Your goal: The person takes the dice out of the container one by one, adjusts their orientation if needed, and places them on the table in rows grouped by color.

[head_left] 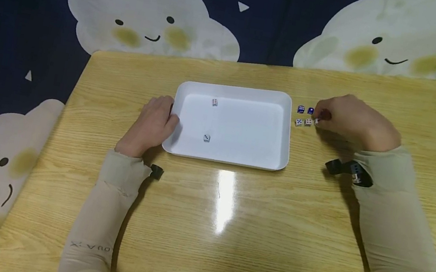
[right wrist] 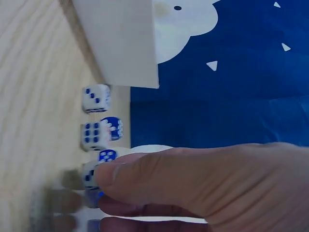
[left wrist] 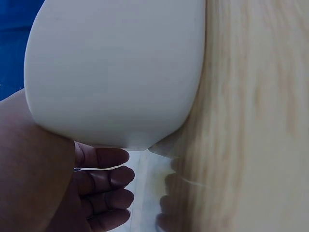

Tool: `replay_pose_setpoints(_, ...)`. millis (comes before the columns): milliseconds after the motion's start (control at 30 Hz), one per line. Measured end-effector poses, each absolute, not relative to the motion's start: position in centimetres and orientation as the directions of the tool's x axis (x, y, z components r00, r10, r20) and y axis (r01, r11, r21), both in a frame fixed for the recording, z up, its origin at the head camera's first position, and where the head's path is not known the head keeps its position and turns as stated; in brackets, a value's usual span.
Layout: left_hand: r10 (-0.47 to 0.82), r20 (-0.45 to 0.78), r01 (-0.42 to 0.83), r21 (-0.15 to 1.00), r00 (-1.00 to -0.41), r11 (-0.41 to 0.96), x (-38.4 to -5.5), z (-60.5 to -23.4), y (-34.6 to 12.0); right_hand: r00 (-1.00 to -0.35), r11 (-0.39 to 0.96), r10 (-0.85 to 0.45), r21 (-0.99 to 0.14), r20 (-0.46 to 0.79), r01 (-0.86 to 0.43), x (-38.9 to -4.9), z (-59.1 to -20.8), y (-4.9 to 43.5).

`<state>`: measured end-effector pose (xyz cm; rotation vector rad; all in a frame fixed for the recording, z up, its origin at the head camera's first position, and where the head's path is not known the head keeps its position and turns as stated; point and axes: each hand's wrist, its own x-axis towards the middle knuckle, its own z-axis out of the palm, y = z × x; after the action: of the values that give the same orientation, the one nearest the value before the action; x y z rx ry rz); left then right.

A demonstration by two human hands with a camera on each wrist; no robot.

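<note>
A shallow white tray (head_left: 248, 134) lies on the table, its outer end wall filling much of the left wrist view. My left hand (head_left: 151, 122) grips the tray's left end, thumb over the rim. Inside the tray are a white die (head_left: 214, 102) with red pips and another white die (head_left: 206, 138) with dark pips. Beyond the tray's right end, my right hand (head_left: 348, 119) pinches a white die (right wrist: 90, 175) at the near row's right end. White dice (head_left: 303, 122) line that row; blue dice (head_left: 301, 109) stand in a row behind them, partly covered by the hand in the right wrist view.
The wooden table (head_left: 173, 249) spreads toward the person, with a bright light reflection in front of the tray. At its back edge hangs a dark blue cloth (head_left: 268, 19) printed with smiling clouds. A small dark wrist camera (head_left: 350, 170) sits on the right sleeve.
</note>
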<state>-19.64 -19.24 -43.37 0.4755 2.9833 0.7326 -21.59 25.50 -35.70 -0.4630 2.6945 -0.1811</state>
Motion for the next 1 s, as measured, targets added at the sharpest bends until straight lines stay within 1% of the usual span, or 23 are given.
replay_pose_setpoints(267, 0.303, 0.051, 0.292, 0.463, -0.952, 0.837, -19.3, -43.3, -19.1, -0.877, 0.919, -0.386, -0.201, -0.286, -0.339, -20.9, -34.2, 25.1)
replay_pose_setpoints(533, 0.331, 0.050, 0.317, 0.454, -0.942, 0.833, -19.8, -42.9, -18.0, -0.876, 0.867, -0.476, -0.209, -0.077, -0.452, -19.7, -33.6, 23.8)
replay_pose_setpoints(700, 0.327, 0.023, 0.302, 0.453, -0.945, 0.839, -20.3, -42.9, -17.5, -0.836, 0.818, -0.548, -0.211, -0.004, -0.535, -19.7, -33.7, 22.0)
replay_pose_setpoints(900, 0.326, 0.005, 0.294, 0.443, -0.945, 0.847, -20.7, -43.3, -17.1, -0.754, 0.733, -0.657, -0.236, -0.003, -0.637, -20.0, -33.4, 19.0)
replay_pose_setpoints(1000, 0.320, -0.006, 0.284, 0.445, -0.947, 0.850, -20.7, -43.5, -17.0, -0.724, 0.710, -0.689, -0.221, -0.026, -0.668, -20.1, -33.2, 17.1)
